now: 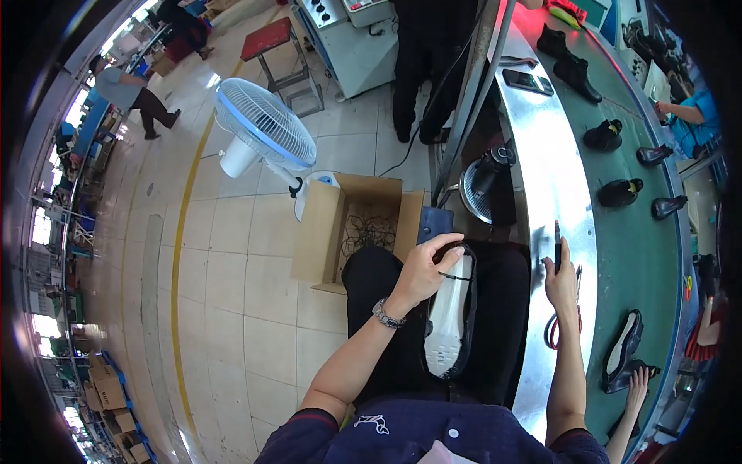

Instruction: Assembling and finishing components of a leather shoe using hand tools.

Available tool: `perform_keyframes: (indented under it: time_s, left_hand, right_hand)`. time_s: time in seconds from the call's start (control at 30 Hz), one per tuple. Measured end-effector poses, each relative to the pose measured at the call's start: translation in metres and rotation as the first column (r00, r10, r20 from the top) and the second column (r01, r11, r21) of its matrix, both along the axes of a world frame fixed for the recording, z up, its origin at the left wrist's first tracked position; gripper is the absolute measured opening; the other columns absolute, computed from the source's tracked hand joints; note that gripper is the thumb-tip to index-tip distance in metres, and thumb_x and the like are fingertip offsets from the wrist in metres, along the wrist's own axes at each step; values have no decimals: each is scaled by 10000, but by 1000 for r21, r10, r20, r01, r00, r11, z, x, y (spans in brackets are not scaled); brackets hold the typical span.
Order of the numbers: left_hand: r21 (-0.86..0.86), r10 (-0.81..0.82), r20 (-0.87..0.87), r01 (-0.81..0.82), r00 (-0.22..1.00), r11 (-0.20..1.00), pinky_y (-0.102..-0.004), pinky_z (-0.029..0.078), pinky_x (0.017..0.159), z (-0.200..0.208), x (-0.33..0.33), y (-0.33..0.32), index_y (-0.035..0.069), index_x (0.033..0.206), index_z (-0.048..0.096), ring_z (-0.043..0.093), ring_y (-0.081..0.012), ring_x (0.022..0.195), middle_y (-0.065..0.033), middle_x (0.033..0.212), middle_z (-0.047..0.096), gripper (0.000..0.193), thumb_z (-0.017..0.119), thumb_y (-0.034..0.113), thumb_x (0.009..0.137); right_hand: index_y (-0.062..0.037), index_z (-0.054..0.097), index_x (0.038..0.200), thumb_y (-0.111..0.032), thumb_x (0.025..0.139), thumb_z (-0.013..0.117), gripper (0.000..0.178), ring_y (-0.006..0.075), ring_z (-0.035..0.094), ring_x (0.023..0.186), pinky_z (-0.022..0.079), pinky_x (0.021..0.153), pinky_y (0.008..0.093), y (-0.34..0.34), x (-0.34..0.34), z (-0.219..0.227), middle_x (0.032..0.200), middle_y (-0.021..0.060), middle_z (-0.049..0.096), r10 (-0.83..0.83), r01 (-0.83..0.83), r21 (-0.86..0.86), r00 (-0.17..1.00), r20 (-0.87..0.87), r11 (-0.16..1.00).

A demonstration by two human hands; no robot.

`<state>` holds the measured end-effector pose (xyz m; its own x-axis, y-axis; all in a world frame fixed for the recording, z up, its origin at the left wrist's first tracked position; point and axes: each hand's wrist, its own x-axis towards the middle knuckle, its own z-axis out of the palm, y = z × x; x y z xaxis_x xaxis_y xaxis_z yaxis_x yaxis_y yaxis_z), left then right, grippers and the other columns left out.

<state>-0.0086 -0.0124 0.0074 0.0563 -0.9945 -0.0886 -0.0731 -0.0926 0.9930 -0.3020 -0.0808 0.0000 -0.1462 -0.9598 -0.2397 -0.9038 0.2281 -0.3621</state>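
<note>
A black shoe (449,321) lies across my lap with its pale, unsoled bottom facing up. My left hand (427,271) is closed around one end of this shoe, its fingers over the dark edge, and a thin dark strip crosses the pale bottom beside the fingertips. Over the metal ledge on my right, my right hand (561,280) grips a slim black-handled tool (557,251) that points away from me. Its narrow tip looks like a blade, but I cannot make out the exact kind. Scissors with red handles (552,331) lie on the ledge by my right wrist.
An open cardboard box (318,232) with dark tangled strands stands before my knees, a fan (267,124) behind it. Right of the metal ledge (553,162), a green conveyor (618,267) carries several black shoes. A co-worker's hand (639,384) touches one. A phone (528,82) lies farther up.
</note>
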Motion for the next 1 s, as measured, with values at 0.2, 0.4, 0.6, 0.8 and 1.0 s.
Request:
perform_keyframes:
  time_s: [0.2, 0.4, 0.6, 0.8, 1.0]
  left_hand:
    - [8, 31, -29, -31, 999, 999, -275, 494, 864, -4, 1, 4, -1, 1265, 603, 647, -153, 997, -122, 1134, 690, 403, 640, 244, 947]
    - [-105, 132, -28, -134, 991, 985, -304, 464, 976, 11, -2, 31, 60, 1363, 547, 600, -206, 1176, -146, 1363, 572, 460, 622, 85, 910]
    - [-319, 182, 335, -71, 925, 945, -354, 481, 968, 28, -9, 52, 90, 1234, 664, 610, -300, 1165, -165, 1393, 542, 345, 655, 132, 892]
    - [-336, 378, 340, -264, 861, 904, -309, 546, 828, 19, -30, 59, 13, 993, 713, 690, -271, 1010, -149, 1213, 663, 131, 684, 77, 883]
    - [-488, 477, 461, -235, 748, 840, -324, 549, 766, 17, -26, 61, 1, 954, 677, 701, -270, 912, -151, 1135, 693, 90, 638, 74, 919]
  right_hand:
    - [-48, 450, 1421, -191, 939, 601, 525, 396, 462, 1264, 361, 1076, 446, 40, -48, -42, 1352, 253, 492, 71, -40, -298, 993, 94, 954]
    - [47, 535, 1246, -48, 872, 627, 397, 354, 555, 1045, 437, 922, 428, 133, -117, -57, 1103, 198, 560, -199, 210, -309, 978, 67, 927]
    - [44, 573, 1133, -50, 828, 686, 339, 260, 625, 664, 502, 640, 365, 134, -113, -36, 755, 127, 618, -173, 186, -107, 978, 120, 977]
    - [26, 576, 1120, -167, 871, 664, 327, 61, 488, 553, 363, 495, 192, 156, -71, 11, 720, 5, 540, -465, 368, 357, 265, 845, 859]
    - [20, 527, 1211, -612, 678, 817, 876, 31, 441, 616, 350, 553, 190, 173, 11, 88, 754, -64, 440, -568, -223, 580, 121, 814, 784]
